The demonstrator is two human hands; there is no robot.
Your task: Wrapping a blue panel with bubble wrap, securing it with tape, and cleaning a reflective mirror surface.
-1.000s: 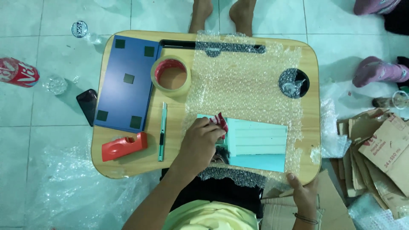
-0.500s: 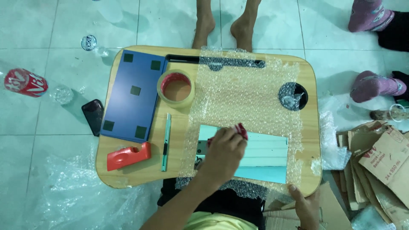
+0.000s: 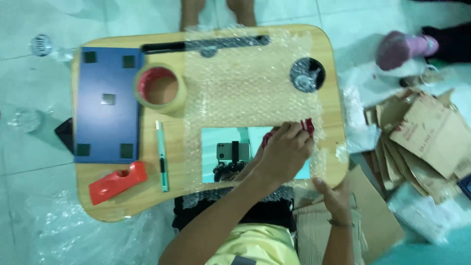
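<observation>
A rectangular mirror [image 3: 221,147] lies flat on a sheet of bubble wrap [image 3: 245,83] spread over a low wooden table [image 3: 98,208]. My left hand [image 3: 287,153] reaches across the mirror's right end and grips a small red thing [image 3: 308,126], perhaps a cloth, at the mirror's top right corner. My right hand [image 3: 334,197] rests against the table's near right edge, thumb on the rim, above brown cardboard, with nothing held that I can see. The mirror reflects a phone and dark hair.
On the table's left are a blue board [image 3: 105,105], a tape roll [image 3: 159,88], a green pen [image 3: 162,157] and a red tape cutter [image 3: 117,181]. A black cup hole [image 3: 306,74] sits far right. Cardboard pieces [image 3: 422,132] lie right; another person's feet [image 3: 216,12] stand behind.
My left hand has slid with the red thing from the mirror's left part across to its right end. My right hand has stayed at the table's edge.
</observation>
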